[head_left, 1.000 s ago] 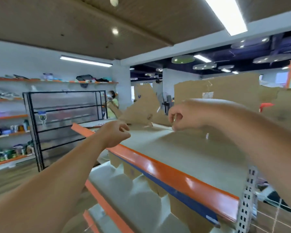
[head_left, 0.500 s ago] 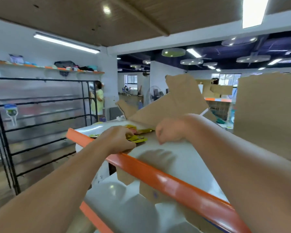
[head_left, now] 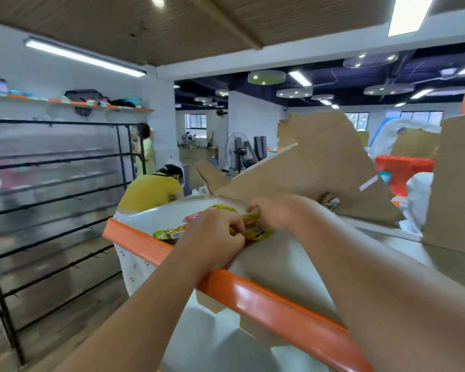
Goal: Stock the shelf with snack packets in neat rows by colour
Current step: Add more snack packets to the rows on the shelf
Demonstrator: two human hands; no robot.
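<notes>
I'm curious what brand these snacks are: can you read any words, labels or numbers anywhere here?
No text here can be read.
yellow packets: print too blurred to read.
red packet: print too blurred to read.
orange box: markings too blurred to read.

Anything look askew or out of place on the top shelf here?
Yes. The yellow packets lie jumbled at mixed angles near the shelf's orange edge, a red packet among them, no rows yet. The left hand and right hand both pinch at them. Ragged torn cardboard leans behind.
</notes>
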